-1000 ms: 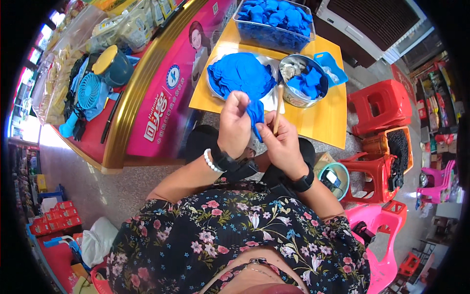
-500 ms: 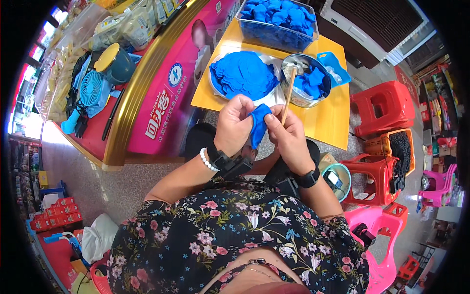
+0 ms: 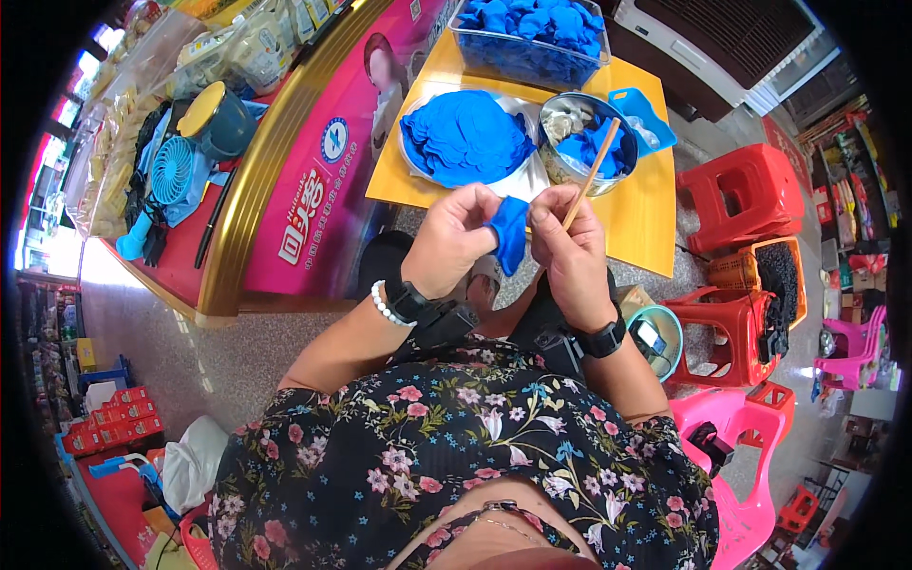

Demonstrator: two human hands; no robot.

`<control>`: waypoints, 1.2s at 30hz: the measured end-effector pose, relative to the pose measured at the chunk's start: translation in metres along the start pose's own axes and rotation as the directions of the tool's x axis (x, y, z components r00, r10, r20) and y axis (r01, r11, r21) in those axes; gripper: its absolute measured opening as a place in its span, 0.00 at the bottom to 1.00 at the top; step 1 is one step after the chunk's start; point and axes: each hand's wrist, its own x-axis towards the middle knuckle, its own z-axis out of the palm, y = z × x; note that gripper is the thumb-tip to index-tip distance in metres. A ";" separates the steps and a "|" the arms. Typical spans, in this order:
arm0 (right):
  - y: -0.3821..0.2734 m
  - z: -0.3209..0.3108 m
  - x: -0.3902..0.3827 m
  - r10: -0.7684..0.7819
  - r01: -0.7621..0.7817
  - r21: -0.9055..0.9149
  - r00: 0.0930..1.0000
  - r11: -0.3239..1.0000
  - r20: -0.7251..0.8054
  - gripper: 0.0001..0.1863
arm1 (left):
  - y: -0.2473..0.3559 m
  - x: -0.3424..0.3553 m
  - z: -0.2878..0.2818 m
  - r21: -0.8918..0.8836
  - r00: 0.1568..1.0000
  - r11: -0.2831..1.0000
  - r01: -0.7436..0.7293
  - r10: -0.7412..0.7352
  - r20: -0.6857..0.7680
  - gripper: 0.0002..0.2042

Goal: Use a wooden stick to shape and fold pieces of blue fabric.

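My left hand (image 3: pixel 448 245) pinches a soft, folded blue piece (image 3: pixel 511 237) between thumb and fingers. Beside it, my right hand (image 3: pixel 576 258) is closed around a thin wooden stick (image 3: pixel 594 171), whose upper end slants toward the round metal tin. Its thumb and fingertip are pressed together close to the blue piece. Flat blue rounds (image 3: pixel 465 138) are heaped on a white plate (image 3: pixel 407 163) just beyond my hands. The round tin (image 3: pixel 594 188) holds whitish-grey lumps (image 3: pixel 567 123) and blue pieces. A clear plastic tub (image 3: pixel 532 65) behind is filled with crumpled blue pieces.
The yellow table (image 3: pixel 636 223) has a small blue basket (image 3: pixel 646 119) at its right. Left stands a pink-fronted counter (image 3: pixel 313 190) with a gold edge. Red stools (image 3: pixel 741 195) and a teal bin (image 3: pixel 665 332) are on the right, with a pink chair (image 3: pixel 736 427) nearer.
My right hand has moved slightly right, apart from the blue piece, and the stick leans further right. The blue piece stays in my left hand, now more bunched.
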 end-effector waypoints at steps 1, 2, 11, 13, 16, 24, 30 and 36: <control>-0.001 -0.001 0.000 0.015 -0.015 0.039 1.000 0.999 0.004 0.06 | 0.001 0.000 -0.002 0.000 0.999 1.000 -0.028 0.028 -0.030 0.07; -0.002 0.004 -0.001 0.018 -0.018 0.040 1.000 0.999 0.004 0.06 | 0.001 -0.001 -0.004 0.002 0.997 0.998 -0.056 0.056 -0.060 0.07; 0.021 0.006 -0.005 0.048 0.048 -0.432 0.977 0.901 0.209 0.06 | -0.010 0.004 0.003 -0.156 0.963 0.971 -0.181 0.143 -0.229 0.03; 0.013 0.015 -0.008 0.090 0.007 -0.421 0.974 0.907 0.210 0.06 | -0.005 0.004 0.008 -0.092 0.944 0.973 -0.210 0.177 -0.280 0.03; 0.011 0.015 -0.009 0.127 -0.068 -0.252 0.965 0.965 0.228 0.07 | 0.001 0.004 0.010 -0.115 0.949 0.974 -0.193 0.156 -0.276 0.03; 0.001 0.005 -0.004 0.060 -0.055 -0.044 0.991 0.998 0.121 0.05 | 0.004 0.000 0.008 0.192 0.967 0.958 -0.214 0.235 -0.097 0.09; 0.001 -0.002 0.002 0.066 -0.062 0.067 0.996 0.996 -0.056 0.05 | 0.008 -0.003 0.004 0.125 0.994 0.991 -0.058 0.069 -0.083 0.08; 0.002 0.004 -0.001 0.015 -0.017 -0.024 0.996 1.000 -0.084 0.06 | 0.009 -0.003 0.010 0.731 0.872 0.585 -0.352 0.489 0.029 0.09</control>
